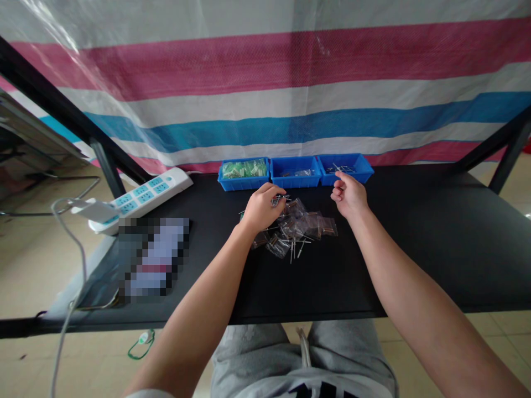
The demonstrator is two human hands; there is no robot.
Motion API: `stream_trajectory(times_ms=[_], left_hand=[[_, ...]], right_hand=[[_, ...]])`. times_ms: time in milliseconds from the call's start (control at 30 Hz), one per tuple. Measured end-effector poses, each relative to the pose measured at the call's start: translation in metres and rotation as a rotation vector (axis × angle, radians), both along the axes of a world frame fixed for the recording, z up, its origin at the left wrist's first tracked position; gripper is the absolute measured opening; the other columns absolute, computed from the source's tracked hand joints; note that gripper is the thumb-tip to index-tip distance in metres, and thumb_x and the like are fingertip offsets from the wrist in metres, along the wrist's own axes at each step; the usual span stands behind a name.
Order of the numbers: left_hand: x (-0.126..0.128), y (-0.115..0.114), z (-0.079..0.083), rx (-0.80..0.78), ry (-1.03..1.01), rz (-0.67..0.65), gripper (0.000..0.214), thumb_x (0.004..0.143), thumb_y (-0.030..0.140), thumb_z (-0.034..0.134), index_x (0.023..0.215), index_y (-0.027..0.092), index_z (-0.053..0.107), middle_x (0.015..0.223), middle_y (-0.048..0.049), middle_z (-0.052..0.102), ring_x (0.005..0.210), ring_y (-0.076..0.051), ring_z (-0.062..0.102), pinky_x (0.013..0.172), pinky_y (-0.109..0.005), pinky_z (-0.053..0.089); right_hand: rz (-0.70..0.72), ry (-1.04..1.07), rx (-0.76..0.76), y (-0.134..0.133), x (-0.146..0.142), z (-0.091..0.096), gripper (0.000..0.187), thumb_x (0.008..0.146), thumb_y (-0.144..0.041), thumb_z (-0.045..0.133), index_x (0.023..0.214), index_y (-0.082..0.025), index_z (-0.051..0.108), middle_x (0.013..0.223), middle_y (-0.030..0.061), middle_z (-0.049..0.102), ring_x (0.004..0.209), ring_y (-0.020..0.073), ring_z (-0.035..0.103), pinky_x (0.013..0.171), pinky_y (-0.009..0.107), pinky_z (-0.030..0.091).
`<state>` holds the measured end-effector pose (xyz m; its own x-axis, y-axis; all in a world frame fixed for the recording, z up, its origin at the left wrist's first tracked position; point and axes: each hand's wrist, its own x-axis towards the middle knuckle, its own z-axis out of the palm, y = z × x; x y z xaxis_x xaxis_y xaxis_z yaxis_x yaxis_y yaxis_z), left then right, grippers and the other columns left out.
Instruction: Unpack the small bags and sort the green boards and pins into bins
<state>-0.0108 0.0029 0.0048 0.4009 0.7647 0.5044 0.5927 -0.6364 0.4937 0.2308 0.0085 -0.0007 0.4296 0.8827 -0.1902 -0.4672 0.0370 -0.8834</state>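
My left hand (pixel 265 205) is closed over the upper left of a loose pile, with several thin silver blind rivets (pixel 280 197) in its curled fingers. Small clear plastic packets (pixel 305 222) with brownish pieces inside make up most of the pile. More loose rivets (pixel 292 249) stick out at its front. My right hand (pixel 349 193) is raised in front of the right blue bin (pixel 365 170), its fingers curled and the thumb pressed to them. Whether anything small is pinched there is hidden. Silver rivets (pixel 341 168) lie inside that bin.
The middle blue bin (pixel 295 181) holds a few clear packets, and the left blue bin (pixel 243 184) holds green packets. A white power strip (pixel 166 188) with a plugged-in charger (pixel 95 211) lies at left, beside a blurred-out object (pixel 157 257). A striped sheet (pixel 249 132) hangs behind the black table (pixel 435 237).
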Motion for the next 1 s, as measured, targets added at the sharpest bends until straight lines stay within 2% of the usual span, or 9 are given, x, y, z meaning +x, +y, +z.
stream_trajectory(times_ms=[200,367,533,633,767,900,1000], left_hand=[[0.0,-0.001,0.0,-0.026,0.057,-0.004,0.02,0.085,0.023,0.055,0.099,0.018,0.068,0.099,-0.0072,0.066,0.089,-0.019,0.064,0.082,-0.031,0.051],[-0.001,0.0,-0.002,-0.042,0.063,0.02,0.023,0.085,0.02,0.052,0.102,0.017,0.067,0.1,-0.0071,0.066,0.086,-0.018,0.064,0.079,-0.029,0.052],[-0.003,0.005,-0.006,-0.03,0.098,0.084,0.03,0.083,0.011,0.048,0.104,0.017,0.067,0.102,-0.0072,0.068,0.092,-0.019,0.064,0.087,-0.032,0.052],[-0.004,0.007,-0.008,-0.046,0.158,0.131,0.034,0.081,0.008,0.047,0.106,0.017,0.067,0.103,-0.0073,0.07,0.099,-0.022,0.063,0.092,-0.036,0.051],[-0.003,0.006,-0.006,-0.085,0.251,0.162,0.036,0.082,0.01,0.047,0.112,0.015,0.066,0.109,-0.0085,0.071,0.103,-0.025,0.062,0.095,-0.039,0.05],[0.0,0.004,-0.008,-0.091,0.33,0.122,0.041,0.088,0.014,0.044,0.126,0.013,0.06,0.128,-0.0104,0.064,0.118,-0.025,0.057,0.103,-0.04,0.046],[0.002,0.002,-0.011,-0.106,0.374,0.12,0.044,0.091,0.018,0.042,0.133,0.013,0.054,0.14,-0.0118,0.054,0.127,-0.027,0.051,0.105,-0.044,0.043]], right_hand=[[0.056,-0.012,0.018,-0.002,-0.001,0.001,0.032,0.066,-0.027,0.068,0.097,-0.021,0.06,0.055,-0.0054,0.058,0.039,0.0058,0.042,0.035,0.017,0.023],[0.081,-0.049,0.021,-0.003,-0.003,0.001,0.033,0.067,-0.026,0.066,0.099,-0.02,0.059,0.055,-0.0052,0.059,0.039,0.0061,0.043,0.035,0.017,0.023],[0.093,-0.131,0.025,-0.004,-0.009,0.0,0.035,0.063,-0.026,0.065,0.098,-0.017,0.061,0.053,-0.0049,0.06,0.038,0.006,0.042,0.036,0.017,0.022],[0.126,-0.327,0.044,-0.006,-0.013,-0.003,0.031,0.063,-0.029,0.068,0.09,-0.016,0.065,0.054,-0.0029,0.063,0.04,0.0061,0.043,0.038,0.018,0.026],[0.238,-0.611,0.104,-0.009,-0.02,-0.01,0.024,0.068,-0.034,0.066,0.082,-0.015,0.07,0.062,0.0024,0.069,0.055,0.0125,0.059,0.051,0.023,0.043],[0.304,-0.977,0.204,-0.014,-0.028,-0.014,0.021,0.075,-0.029,0.062,0.089,-0.016,0.072,0.081,0.0074,0.075,0.071,0.0183,0.067,0.07,0.031,0.051],[0.366,-1.243,0.215,-0.018,-0.033,-0.014,0.023,0.078,-0.025,0.061,0.096,-0.018,0.074,0.087,0.0073,0.076,0.073,0.0189,0.068,0.073,0.032,0.051]])
